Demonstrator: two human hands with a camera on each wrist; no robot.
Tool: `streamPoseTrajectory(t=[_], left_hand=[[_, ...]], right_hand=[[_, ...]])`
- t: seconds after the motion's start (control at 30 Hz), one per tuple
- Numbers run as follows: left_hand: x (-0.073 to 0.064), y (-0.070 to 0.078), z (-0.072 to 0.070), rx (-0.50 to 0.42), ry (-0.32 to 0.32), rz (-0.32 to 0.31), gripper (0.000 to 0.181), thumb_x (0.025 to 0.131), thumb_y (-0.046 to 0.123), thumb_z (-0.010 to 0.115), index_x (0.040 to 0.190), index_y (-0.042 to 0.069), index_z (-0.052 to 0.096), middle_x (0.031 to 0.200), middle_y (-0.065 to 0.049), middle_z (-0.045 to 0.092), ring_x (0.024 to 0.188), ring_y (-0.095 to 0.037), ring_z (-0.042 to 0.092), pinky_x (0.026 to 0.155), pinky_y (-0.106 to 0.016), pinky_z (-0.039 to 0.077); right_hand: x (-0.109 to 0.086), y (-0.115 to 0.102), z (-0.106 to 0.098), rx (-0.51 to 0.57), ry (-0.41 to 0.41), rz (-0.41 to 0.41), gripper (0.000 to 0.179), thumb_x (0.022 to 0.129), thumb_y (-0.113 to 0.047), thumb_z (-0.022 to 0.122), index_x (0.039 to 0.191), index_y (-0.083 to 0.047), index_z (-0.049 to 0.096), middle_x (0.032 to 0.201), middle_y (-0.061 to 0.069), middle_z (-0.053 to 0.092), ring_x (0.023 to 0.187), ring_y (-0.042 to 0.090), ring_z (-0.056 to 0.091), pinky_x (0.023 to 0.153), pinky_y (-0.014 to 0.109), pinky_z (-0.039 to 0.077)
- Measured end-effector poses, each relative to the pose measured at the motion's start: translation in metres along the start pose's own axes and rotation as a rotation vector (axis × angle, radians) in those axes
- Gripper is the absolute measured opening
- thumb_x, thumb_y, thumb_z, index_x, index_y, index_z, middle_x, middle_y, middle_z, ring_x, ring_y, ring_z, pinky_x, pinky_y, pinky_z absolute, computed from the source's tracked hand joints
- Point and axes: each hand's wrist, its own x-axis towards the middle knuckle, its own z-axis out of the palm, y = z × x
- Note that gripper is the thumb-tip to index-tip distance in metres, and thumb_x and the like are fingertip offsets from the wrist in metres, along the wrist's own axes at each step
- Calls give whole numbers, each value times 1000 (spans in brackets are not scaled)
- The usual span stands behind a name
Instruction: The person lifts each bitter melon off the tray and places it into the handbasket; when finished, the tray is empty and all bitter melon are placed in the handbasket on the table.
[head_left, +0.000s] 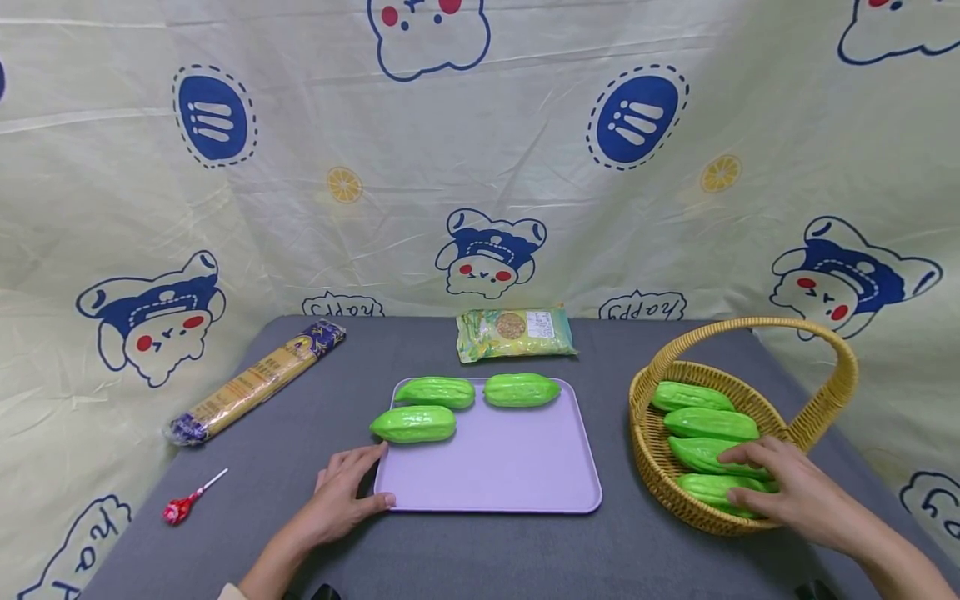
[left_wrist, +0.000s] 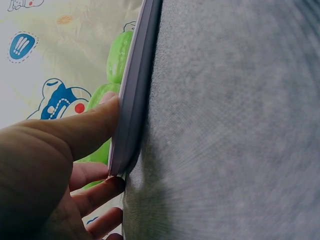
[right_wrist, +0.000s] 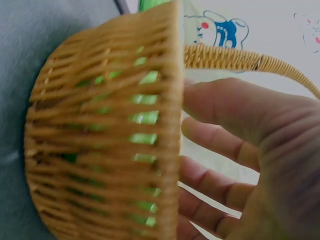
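Note:
On the lilac tray (head_left: 495, 467) lie three glossy green bitter melons (head_left: 414, 424), grouped along its back and left side. My left hand (head_left: 341, 493) holds the tray's near left corner; in the left wrist view the thumb (left_wrist: 95, 122) lies against the rim and the fingers rest around the corner. To the right stands a wicker basket (head_left: 648, 467) with several more bitter melons (head_left: 711, 423) in it. Over its near right part, my right hand (head_left: 795, 492) reaches in with thumb and fingers spread above the nearest melons. The right wrist view hides the fingertips behind the basket wall (right_wrist: 110, 125).
Behind the tray lies a yellow-green packet (head_left: 516, 333). A long pack of noodles (head_left: 258, 383) lies at the left, with a red lollipop (head_left: 180, 508) nearer. The basket's tall handle (head_left: 843, 367) arches over it. A printed cloth (head_left: 405, 250) hangs behind the grey table.

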Motion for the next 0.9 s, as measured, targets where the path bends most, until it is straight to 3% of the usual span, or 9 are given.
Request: streamPoseTrajectory(t=[0.13, 0.3, 0.37, 0.6, 0.73, 0.9], left_hand=[[0, 0, 0, -3, -2, 1, 71, 78, 37, 74, 138, 9, 48, 139, -14, 49, 128, -35, 36, 98, -55, 25], [1, 0, 0, -5, -2, 1, 70, 78, 36, 74, 137, 9, 48, 138, -13, 49, 128, -34, 36, 99, -56, 25], [1, 0, 0, -7, -2, 0, 70, 78, 36, 74, 137, 9, 48, 138, -13, 49, 127, -35, 36, 99, -56, 25], [0, 0, 0, 4, -1, 5, 71, 78, 37, 74, 138, 10, 48, 138, -13, 49, 127, -35, 37, 98, -56, 26], [0, 0, -1, 4, -5, 2, 71, 78, 38, 74, 138, 10, 48, 139, -13, 49, 128, -35, 37, 99, -57, 25], [0, -1, 0, 6, -4, -1, 71, 78, 38, 74, 138, 10, 48, 138, -13, 49, 128, -35, 37, 99, -57, 26]], right_hand=[[0, -14, -3, -2, 29, 9, 35, 80, -37, 73, 107, -17, 65, 107, 8, 59, 96, 25, 54, 71, 38, 41], [1, -31, -5, 5, 76, -22, 36, 80, -35, 74, 110, -17, 65, 110, 7, 59, 97, 25, 53, 71, 39, 41], [1, -38, -5, 8, 108, -51, 36, 79, -34, 74, 110, -19, 65, 111, 5, 59, 98, 21, 51, 71, 38, 42], [4, -60, 0, 18, 247, -190, 37, 75, -26, 78, 109, -25, 64, 108, -5, 58, 102, -15, 33, 74, 27, 42], [7, -74, 5, 35, 295, -247, 41, 74, -24, 80, 111, -27, 63, 107, -8, 59, 102, -14, 37, 77, 20, 41], [14, -89, 13, 55, 294, -263, 42, 75, -25, 79, 114, -24, 62, 109, -8, 60, 103, -9, 42, 79, 22, 44]])
